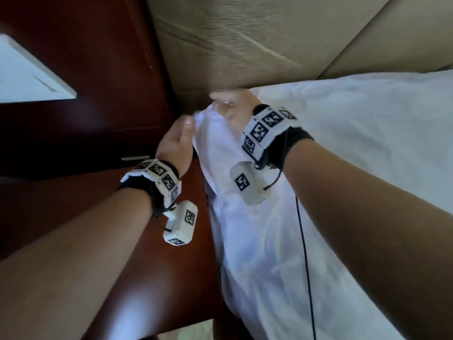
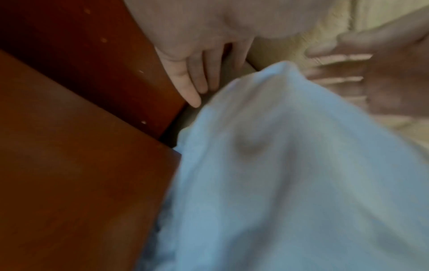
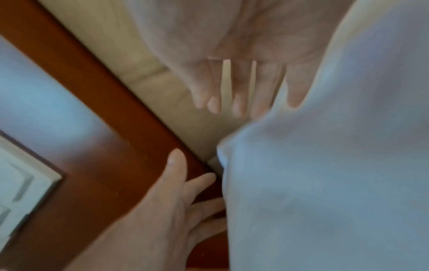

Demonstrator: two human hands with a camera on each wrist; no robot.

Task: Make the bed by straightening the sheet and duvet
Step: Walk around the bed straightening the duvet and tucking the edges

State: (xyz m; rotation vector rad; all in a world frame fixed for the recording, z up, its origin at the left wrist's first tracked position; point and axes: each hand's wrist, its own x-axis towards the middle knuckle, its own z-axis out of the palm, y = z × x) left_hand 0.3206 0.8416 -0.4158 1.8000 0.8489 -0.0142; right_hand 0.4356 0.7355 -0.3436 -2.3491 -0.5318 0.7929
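Observation:
A white sheet (image 1: 245, 229) covers the bed, and its corner stands bunched up at the bed's head-end left corner, next to the headboard. My left hand (image 1: 181, 128) is at the left of that raised corner, fingers straight, fingertips against the fabric edge (image 3: 223, 183). Just above the corner my right hand (image 1: 225, 104) hovers with straight, spread fingers (image 3: 232, 102); they are motion-blurred. Neither hand curls round the fabric. In the left wrist view my left fingers (image 2: 197, 88) point down beside the sheet (image 2: 278, 183).
A beige padded headboard (image 1: 245, 45) rises behind the bed. Dark red wooden furniture (image 1: 73, 204) stands tight against the bed's left side, leaving a narrow gap. A white rectangular object (image 1: 24, 77) lies on it at the far left. A black cable (image 1: 304, 241) hangs from my right wrist.

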